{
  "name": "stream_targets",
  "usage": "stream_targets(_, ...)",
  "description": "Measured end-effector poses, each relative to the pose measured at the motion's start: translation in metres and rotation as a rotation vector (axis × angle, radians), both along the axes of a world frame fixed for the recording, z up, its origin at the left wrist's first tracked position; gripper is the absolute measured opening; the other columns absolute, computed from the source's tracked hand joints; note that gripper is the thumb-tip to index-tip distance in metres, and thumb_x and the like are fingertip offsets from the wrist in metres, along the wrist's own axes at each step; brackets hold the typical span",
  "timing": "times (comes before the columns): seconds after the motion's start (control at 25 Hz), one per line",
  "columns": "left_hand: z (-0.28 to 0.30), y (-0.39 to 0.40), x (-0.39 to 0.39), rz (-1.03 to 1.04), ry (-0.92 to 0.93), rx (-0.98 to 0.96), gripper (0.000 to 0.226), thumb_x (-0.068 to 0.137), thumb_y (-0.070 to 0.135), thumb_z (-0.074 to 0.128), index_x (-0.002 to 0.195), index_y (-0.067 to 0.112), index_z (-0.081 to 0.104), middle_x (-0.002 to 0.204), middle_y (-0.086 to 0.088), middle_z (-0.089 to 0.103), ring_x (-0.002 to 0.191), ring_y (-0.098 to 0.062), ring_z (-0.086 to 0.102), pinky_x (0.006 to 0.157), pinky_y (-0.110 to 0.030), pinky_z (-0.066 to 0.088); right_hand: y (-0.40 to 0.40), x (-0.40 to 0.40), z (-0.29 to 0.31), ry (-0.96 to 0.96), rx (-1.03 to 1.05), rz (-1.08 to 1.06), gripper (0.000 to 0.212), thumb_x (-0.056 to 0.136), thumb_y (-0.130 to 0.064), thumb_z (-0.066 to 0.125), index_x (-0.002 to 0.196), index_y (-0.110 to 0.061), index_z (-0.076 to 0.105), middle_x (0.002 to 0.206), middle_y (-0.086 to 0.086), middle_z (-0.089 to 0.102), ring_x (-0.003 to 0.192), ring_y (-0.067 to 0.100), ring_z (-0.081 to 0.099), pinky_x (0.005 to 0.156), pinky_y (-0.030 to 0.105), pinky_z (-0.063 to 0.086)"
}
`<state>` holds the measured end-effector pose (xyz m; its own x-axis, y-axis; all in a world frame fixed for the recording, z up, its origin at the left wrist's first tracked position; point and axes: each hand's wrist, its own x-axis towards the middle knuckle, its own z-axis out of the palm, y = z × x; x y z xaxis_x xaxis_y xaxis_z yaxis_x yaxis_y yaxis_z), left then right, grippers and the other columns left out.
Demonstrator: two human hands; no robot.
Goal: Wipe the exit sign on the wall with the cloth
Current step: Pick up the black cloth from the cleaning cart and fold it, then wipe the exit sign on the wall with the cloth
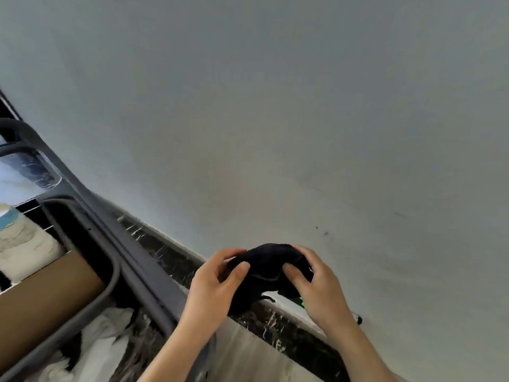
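Note:
A dark, bunched cloth (268,264) is held between both hands low in the head view, just in front of the pale wall. My left hand (213,288) grips its left side with thumb on top. My right hand (316,285) grips its right side. A small green glow (301,301) shows under the cloth beside my right hand, low on the wall; the exit sign itself is mostly hidden behind the cloth and hands.
A dark marbled skirting strip (275,323) runs diagonally along the wall's base. A grey metal cart frame (110,255) stands at left with a cardboard box (46,296) and white bundles inside. The grey-white wall (303,119) fills the upper view.

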<state>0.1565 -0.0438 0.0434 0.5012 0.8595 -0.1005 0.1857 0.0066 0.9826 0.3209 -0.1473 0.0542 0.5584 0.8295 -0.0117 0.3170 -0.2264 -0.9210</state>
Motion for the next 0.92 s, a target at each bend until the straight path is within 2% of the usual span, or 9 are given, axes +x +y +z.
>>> stream_targets(0.12,0.001,-0.035,0.047,-0.059,-0.036,-0.082,0.030,0.097,0.011,0.067,0.091,0.039,0.074,0.086,0.000,0.079,0.079,-0.017,0.077,0.068,-0.029,0.062,-0.050,0.029,-0.003,0.121,0.040,-0.228,0.022,0.092,-0.030,0.059,0.109,-0.045,0.059,0.103,-0.021,0.069,0.098,-0.007,0.061,0.075,0.008,0.048)
stream_targets(0.24,-0.002,-0.078,0.098,-0.166,-0.042,-0.192,0.015,0.099,0.008,0.063,0.100,0.019,0.074,0.086,-0.008,0.079,0.081,-0.024,0.078,0.068,-0.031,0.063,-0.095,0.051,-0.015,0.309,0.097,-0.365,0.021,0.092,-0.038,0.059,0.112,-0.041,0.061,0.110,-0.015,0.070,0.106,0.002,0.063,0.092,0.027,0.050)
stream_targets(0.32,-0.011,-0.105,0.123,-0.213,-0.037,-0.238,0.014,0.100,0.008,0.063,0.103,0.014,0.074,0.088,-0.008,0.079,0.084,-0.023,0.078,0.071,-0.032,0.063,-0.114,0.058,-0.023,0.482,0.139,-0.381,0.043,0.077,-0.059,0.066,0.115,-0.039,0.062,0.113,-0.011,0.071,0.108,0.005,0.065,0.096,0.036,0.051)
stream_targets(0.4,-0.021,-0.126,0.140,-0.242,-0.031,-0.258,0.021,0.100,0.006,0.063,0.098,0.020,0.079,0.090,-0.006,0.080,0.087,-0.021,0.077,0.077,-0.035,0.061,-0.130,0.064,-0.035,0.582,0.157,-0.398,0.065,0.063,-0.066,0.073,0.119,-0.036,0.060,0.115,-0.008,0.071,0.108,0.008,0.066,0.095,0.041,0.053)
stream_targets(0.52,-0.043,-0.139,0.154,-0.308,0.042,-0.283,0.039,0.101,0.003,0.059,0.089,0.031,0.083,0.090,-0.003,0.081,0.090,-0.019,0.077,0.079,-0.032,0.060,-0.147,0.073,-0.057,0.655,0.171,-0.438,0.062,0.061,-0.053,0.080,0.117,-0.034,0.060,0.110,-0.009,0.074,0.105,0.013,0.069,0.094,0.046,0.054)
stream_targets(0.6,-0.057,-0.141,0.161,-0.352,0.099,-0.314,0.047,0.101,0.000,0.056,0.085,0.034,0.084,0.090,-0.004,0.081,0.093,-0.024,0.076,0.086,-0.041,0.061,-0.152,0.077,-0.072,0.656,0.163,-0.517,0.053,0.060,-0.041,0.082,0.110,-0.036,0.064,0.102,-0.009,0.075,0.099,0.013,0.071,0.088,0.045,0.057)
stream_targets(0.72,-0.082,-0.138,0.170,-0.348,0.142,-0.353,0.050,0.099,-0.006,0.055,0.078,0.029,0.085,0.094,-0.012,0.080,0.096,-0.037,0.073,0.093,-0.052,0.057,-0.149,0.083,-0.097,0.625,0.159,-0.605,0.036,0.063,-0.028,0.077,0.096,-0.040,0.069,0.094,-0.006,0.076,0.090,0.017,0.072,0.078,0.046,0.061)
stream_targets(0.8,-0.105,-0.132,0.178,-0.333,0.147,-0.362,0.050,0.099,-0.006,0.054,0.075,0.025,0.085,0.094,-0.014,0.079,0.096,-0.042,0.071,0.093,-0.054,0.055,-0.143,0.090,-0.121,0.626,0.161,-0.658,0.036,0.064,-0.024,0.075,0.097,-0.037,0.070,0.094,-0.003,0.076,0.091,0.021,0.072,0.080,0.049,0.058)
stream_targets(0.92,-0.146,-0.119,0.192,-0.320,0.155,-0.328,0.053,0.101,-0.003,0.053,0.076,0.031,0.085,0.087,-0.006,0.080,0.085,-0.029,0.073,0.087,-0.048,0.058,-0.128,0.103,-0.169,0.624,0.177,-0.690,0.036,0.071,-0.017,0.077,0.100,-0.035,0.069,0.094,-0.003,0.076,0.091,0.022,0.072,0.077,0.049,0.059)
